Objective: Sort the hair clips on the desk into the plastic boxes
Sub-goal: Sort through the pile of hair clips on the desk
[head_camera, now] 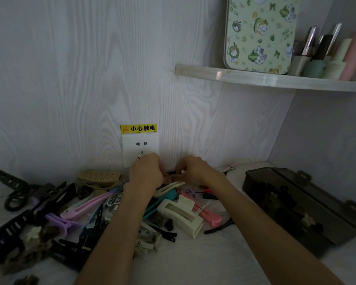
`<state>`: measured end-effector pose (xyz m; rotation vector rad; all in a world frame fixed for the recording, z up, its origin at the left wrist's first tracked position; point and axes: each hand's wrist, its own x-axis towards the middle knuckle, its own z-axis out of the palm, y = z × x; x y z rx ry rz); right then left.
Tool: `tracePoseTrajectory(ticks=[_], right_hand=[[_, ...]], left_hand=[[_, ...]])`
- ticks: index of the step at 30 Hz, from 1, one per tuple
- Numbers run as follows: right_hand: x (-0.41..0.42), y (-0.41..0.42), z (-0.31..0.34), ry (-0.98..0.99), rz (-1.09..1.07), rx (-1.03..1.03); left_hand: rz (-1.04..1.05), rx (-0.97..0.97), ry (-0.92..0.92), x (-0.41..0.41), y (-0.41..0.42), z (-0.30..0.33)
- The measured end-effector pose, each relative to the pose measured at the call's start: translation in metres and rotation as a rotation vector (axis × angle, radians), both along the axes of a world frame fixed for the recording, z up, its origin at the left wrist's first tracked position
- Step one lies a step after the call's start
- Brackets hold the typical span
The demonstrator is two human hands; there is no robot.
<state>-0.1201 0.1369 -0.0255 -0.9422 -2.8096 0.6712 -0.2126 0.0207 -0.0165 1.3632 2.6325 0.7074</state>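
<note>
Centrally, both hands meet at the far edge of the worktop (pixel 203 262), just below the wall socket (pixel 140 150). The left hand (pixel 146 173) has its fingers curled downward, and the right hand (pixel 195 171) has its fingers bent inward toward it; together they appear to pinch a small dark hair clip (pixel 171 173) between them, though what each fingertip grips is too small and dim to tell. Holding one piece with two hands probably serves to free it from the heap or to close it before sorting.

Most of the task's things lie loose in a pile of hair clips (pixel 74 212) spread over the left and middle of the worktop. Among them are a beige claw clip (pixel 100 178) near the wall, a pink duckbill clip (pixel 84 206), a purple clip (pixel 64 223), a cream rectangular claw clip (pixel 181 214) beside the left forearm, and a dark navy claw clip (pixel 10 231) at the near left. A black hair tie (pixel 15 200) rests at the far left.

The smoky plastic box (pixel 292 204) stands at the right, well apart from the pile, with its lid open and dark pieces already inside; its position on the right suits a short carry by the right hand. Sorting seems at an early stage. A shelf (pixel 265 79) above holds a patterned tin (pixel 259 33) and cosmetics (pixel 325 50).
</note>
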Motion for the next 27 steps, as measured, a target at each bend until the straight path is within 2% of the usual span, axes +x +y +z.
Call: tracePoseTrajectory(ticks=[6, 9, 12, 14, 19, 24, 27], right_hand=[[0.008, 0.002, -0.001, 0.046, -0.073, 0.011], [0.02, 0.002, 0.001, 0.193, -0.104, 0.105], [0.04, -0.004, 0.015, 0.399, -0.123, 0.07], [0.059, -0.008, 0.028, 0.46, -0.107, 0.028], [0.134, -0.011, 0.053, 0.542, -0.167, -0.087], [0.2, -0.007, 0.053, 0.615, -0.388, 0.015], [0.22, -0.005, 0.045, 0.524, -0.444, 0.095]], left_hand=[[0.004, -0.033, -0.055, -0.012, -0.006, 0.001], [-0.04, -0.029, -0.089, -0.011, -0.006, 0.002], [-0.056, 0.063, -0.084, -0.005, -0.005, 0.01], [-0.094, 0.12, -0.08, 0.006, -0.003, 0.015], [-0.192, 0.39, -0.276, 0.053, 0.004, 0.023], [-0.423, 0.428, -0.365, 0.128, 0.033, 0.019], [-0.492, 0.49, -0.466, 0.161, 0.05, 0.01]])
